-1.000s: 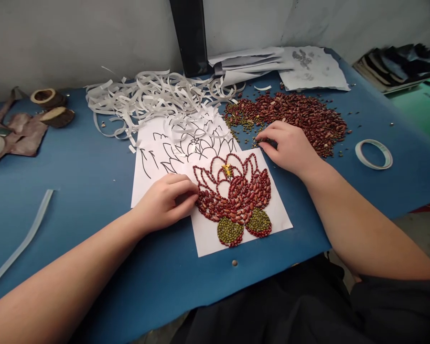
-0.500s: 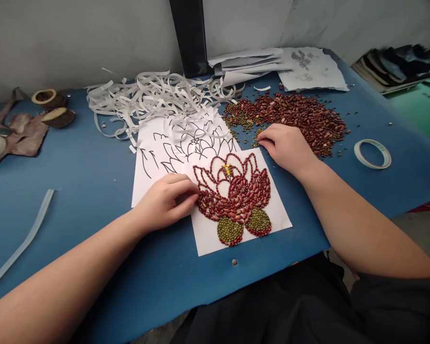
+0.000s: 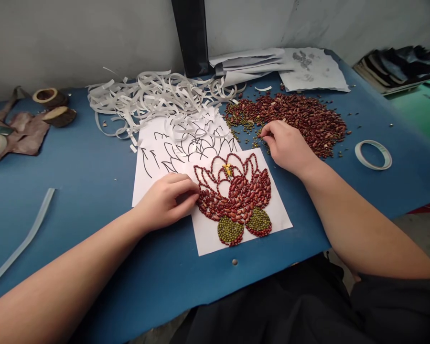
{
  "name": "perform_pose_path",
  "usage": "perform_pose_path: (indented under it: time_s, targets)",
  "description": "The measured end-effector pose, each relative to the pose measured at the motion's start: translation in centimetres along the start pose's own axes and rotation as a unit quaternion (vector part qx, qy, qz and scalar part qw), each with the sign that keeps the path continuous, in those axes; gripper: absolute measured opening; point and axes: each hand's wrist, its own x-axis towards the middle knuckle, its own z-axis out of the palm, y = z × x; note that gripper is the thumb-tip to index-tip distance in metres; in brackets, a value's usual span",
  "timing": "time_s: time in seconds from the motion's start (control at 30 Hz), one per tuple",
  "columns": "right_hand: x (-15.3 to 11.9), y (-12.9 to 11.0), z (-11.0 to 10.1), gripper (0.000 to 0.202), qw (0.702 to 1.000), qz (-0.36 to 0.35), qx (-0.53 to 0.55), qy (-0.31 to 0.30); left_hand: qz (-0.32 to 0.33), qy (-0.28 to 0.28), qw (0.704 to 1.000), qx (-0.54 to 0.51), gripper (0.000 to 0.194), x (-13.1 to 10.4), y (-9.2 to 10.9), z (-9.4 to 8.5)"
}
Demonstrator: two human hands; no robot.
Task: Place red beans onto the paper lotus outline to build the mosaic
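A white sheet bearing a bean mosaic of a lotus lies in front of me, with red beans in the petals, yellow bits at the centre and green mung beans in two round leaves. At its left edge, the closed thumb and fingers of my left hand grip the paper beside the red beans. My right hand is pinched just above the table, beyond the sheet's top right corner. Loose mung beans lie next to its fingertips. Whatever the pinch holds is too small to make out.
Behind my right hand spreads a heap of red beans. White paper strips cover part of a printed line drawing. A tape roll lies right, a pale strip left. Crumpled paper and cut wood pieces sit farther back.
My right hand has lifted slightly and shifted a little to the right, its fingers pinched. My left hand and the mosaic sheet stay in place.
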Motion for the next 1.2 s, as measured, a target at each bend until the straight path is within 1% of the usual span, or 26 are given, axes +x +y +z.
perform_pose_path:
  time_s: [0.17,0.27,0.37,0.47,0.57,0.67,0.83,1.07,1.2]
  targets:
    - [0.0,-0.7,-0.2,0.01,1.0,0.005,0.015,-0.001,0.001,-0.001,1.0,0.0,0.016,-0.1,0.0,0.0]
    - [-0.3,-2.2,-0.3,0.009,0.999,-0.014,0.026,-0.025,-0.001,-0.002,1.0,-0.004,0.016,-0.1,-0.1,0.1]
    - [-0.8,-4.5,-0.1,0.01,0.994,-0.063,0.049,-0.076,-0.005,-0.006,1.0,-0.008,0.015,0.0,-0.1,0.1]
    - [-1.6,-6.7,0.6,0.013,0.981,-0.129,0.07,-0.124,-0.009,-0.008,1.0,-0.009,0.015,0.0,0.0,0.0]
    - [-2.2,-7.9,1.2,0.016,0.968,-0.186,0.073,-0.152,-0.01,-0.001,1.0,-0.014,0.015,0.0,0.0,0.0]
    - [-2.6,-8.2,1.5,0.019,0.962,-0.217,0.047,-0.156,-0.013,0.001,1.0,-0.017,0.016,0.0,0.0,0.0]
    - [-2.6,-8.0,1.4,0.019,0.961,-0.236,0.01,-0.142,-0.018,-0.005,1.0,-0.014,0.016,0.0,0.0,0.0]
    - [-2.5,-7.9,1.4,0.019,0.964,-0.219,0.066,-0.135,-0.013,-0.004,1.0,-0.011,0.016,0.0,0.1,0.0]
    - [-2.5,-7.9,1.4,0.019,0.965,-0.214,0.078,-0.133,-0.014,-0.001,1.0,-0.012,0.016,0.0,0.1,-0.1]
